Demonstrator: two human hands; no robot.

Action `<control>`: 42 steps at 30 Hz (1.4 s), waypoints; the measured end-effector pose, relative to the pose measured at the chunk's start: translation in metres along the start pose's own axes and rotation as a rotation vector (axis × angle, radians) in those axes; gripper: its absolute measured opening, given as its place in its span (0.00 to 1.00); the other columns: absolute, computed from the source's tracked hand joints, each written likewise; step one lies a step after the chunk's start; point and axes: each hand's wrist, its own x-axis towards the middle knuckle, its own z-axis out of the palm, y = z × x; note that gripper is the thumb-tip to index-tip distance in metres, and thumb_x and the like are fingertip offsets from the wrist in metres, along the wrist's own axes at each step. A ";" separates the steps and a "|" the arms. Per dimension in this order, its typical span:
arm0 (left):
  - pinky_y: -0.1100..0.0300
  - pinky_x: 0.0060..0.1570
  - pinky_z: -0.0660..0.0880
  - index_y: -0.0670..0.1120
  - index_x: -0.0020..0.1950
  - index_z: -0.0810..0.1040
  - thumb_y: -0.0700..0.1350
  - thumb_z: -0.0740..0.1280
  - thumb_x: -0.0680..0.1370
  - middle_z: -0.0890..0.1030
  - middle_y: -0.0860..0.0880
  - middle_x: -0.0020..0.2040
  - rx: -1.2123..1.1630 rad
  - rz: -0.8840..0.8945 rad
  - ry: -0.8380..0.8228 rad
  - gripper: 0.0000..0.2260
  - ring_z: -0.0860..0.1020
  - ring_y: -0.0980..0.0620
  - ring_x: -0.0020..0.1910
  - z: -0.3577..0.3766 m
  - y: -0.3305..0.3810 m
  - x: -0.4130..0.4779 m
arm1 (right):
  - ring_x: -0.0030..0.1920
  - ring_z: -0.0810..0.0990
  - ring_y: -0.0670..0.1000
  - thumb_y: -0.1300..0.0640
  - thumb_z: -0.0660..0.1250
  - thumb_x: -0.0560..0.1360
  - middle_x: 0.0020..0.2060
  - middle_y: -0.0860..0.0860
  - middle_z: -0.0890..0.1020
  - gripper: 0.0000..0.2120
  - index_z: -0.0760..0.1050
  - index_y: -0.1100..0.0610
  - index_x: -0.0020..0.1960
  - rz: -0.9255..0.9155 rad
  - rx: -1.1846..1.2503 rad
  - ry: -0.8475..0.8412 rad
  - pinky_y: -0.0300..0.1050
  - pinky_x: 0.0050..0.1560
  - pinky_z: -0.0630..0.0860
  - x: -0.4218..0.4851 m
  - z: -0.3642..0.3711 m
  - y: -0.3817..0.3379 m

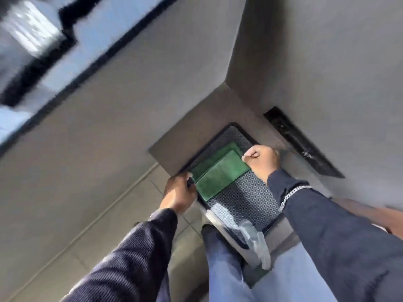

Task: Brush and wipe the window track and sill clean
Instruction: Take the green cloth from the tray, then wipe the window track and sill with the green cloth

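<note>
I hold a black tray [246,194] with a patterned liner, tilted in a blurred view. A folded green cloth [220,173] lies on its far half. A pale translucent object [256,241], too blurred to name, rests at the tray's near end. My left hand [178,192] grips the tray's left edge beside the cloth. My right hand [262,160] is a closed fist at the tray's right edge, apparently gripping the rim. The window [65,68] with its black frame runs across the upper left, far from both hands.
A grey ledge [202,127] sits under the tray's far end, in a corner of grey walls. A black slot [301,142] is set into the right wall. Pale tiled floor [122,216] shows below left. A brown surface [370,212] lies at right.
</note>
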 end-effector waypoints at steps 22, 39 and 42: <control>0.66 0.31 0.70 0.47 0.39 0.76 0.42 0.73 0.73 0.78 0.52 0.34 -0.656 -0.065 -0.180 0.07 0.75 0.55 0.33 -0.031 0.034 -0.035 | 0.29 0.68 0.48 0.60 0.70 0.75 0.27 0.47 0.69 0.12 0.66 0.54 0.39 -0.229 0.124 0.076 0.46 0.33 0.66 -0.032 -0.018 0.001; 0.55 0.44 0.80 0.27 0.49 0.76 0.40 0.75 0.72 0.79 0.39 0.42 -1.255 0.052 0.895 0.17 0.79 0.46 0.43 -0.290 -0.042 -0.248 | 0.33 0.79 0.51 0.67 0.71 0.69 0.31 0.45 0.78 0.16 0.70 0.48 0.40 -0.880 0.396 -0.145 0.46 0.40 0.76 -0.263 -0.032 -0.337; 0.53 0.40 0.76 0.32 0.45 0.79 0.38 0.73 0.74 0.80 0.41 0.39 -1.176 0.031 1.049 0.09 0.77 0.46 0.41 -0.332 -0.068 -0.252 | 0.35 0.79 0.53 0.65 0.70 0.70 0.33 0.47 0.79 0.12 0.73 0.49 0.42 -1.072 0.250 -0.105 0.42 0.40 0.73 -0.288 -0.010 -0.390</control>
